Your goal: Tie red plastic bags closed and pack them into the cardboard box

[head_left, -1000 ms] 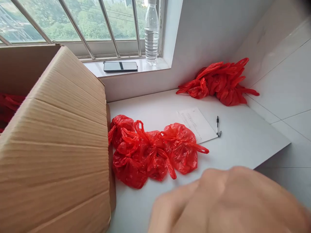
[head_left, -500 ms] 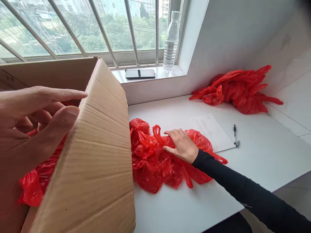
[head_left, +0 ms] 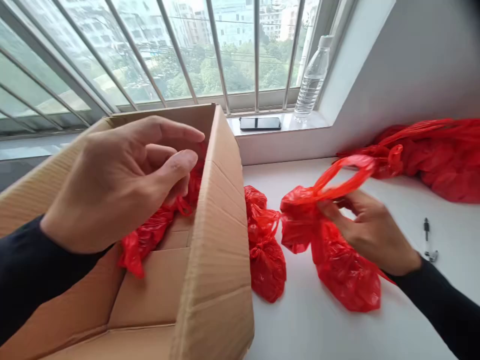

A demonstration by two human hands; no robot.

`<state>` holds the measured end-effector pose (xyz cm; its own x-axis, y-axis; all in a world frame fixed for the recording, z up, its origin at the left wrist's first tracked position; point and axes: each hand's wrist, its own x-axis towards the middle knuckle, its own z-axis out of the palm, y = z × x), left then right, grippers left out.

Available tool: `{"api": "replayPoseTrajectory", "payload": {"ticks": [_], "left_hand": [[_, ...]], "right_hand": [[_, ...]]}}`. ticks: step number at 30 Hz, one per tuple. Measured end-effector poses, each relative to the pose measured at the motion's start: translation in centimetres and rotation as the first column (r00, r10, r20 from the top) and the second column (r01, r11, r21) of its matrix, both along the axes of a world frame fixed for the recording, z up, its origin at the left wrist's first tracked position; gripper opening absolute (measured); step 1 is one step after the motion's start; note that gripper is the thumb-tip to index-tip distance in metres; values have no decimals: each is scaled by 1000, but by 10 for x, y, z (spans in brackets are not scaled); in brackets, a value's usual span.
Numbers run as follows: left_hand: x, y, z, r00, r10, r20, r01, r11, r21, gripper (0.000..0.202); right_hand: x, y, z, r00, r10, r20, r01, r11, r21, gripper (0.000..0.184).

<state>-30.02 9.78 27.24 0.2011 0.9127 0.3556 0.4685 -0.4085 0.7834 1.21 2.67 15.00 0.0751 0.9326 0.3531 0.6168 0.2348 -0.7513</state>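
Observation:
My left hand (head_left: pixel 125 172) hovers over the open cardboard box (head_left: pixel 223 240), fingers loosely bent, thumb and index apart, with nothing held. Tied red plastic bags (head_left: pixel 144 237) lie inside the box, partly hidden by this hand. To the right of the box, my right hand (head_left: pixel 369 230) is closed on a tied red plastic bag (head_left: pixel 347 270), gripping it near the loop handles. The bag hangs just over the white table; I cannot tell whether its lower end touches it. Between it and the box wall sit other tied red bags (head_left: pixel 267 265).
More red plastic bags (head_left: pixel 442 160) are heaped against the wall at the right. A pen (head_left: pixel 426 232) lies on the white table (head_left: pixel 300 320). On the windowsill are a phone (head_left: pixel 260 123) and a clear water bottle (head_left: pixel 313 80), before a barred window.
My right hand, spread on the red bags before, has closed on one and pulled it up from the pile. My left hand sits farther over the box. The view has turned left.

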Motion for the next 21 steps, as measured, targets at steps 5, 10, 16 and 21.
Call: {"api": "replayPoseTrajectory", "payload": {"ticks": [5,10,16,21], "left_hand": [[3,3,15,943,-167,289,248,930,-271,9],[-8,-7,18,803,-279,526,555,669,-493,43],[-7,-13,15,796,-196,572,496,754,-431,30],[-4,-8,16,737,-31,675,349,873,-341,34]], "right_hand": [[-21,15,92,989,-108,-100,132,951,278,8],[-66,51,139,789,440,-428,-349,895,277,8],[-112,65,138,588,645,-487,-578,757,305,19],[-109,48,122,864,406,-298,-344,908,240,49]]}}
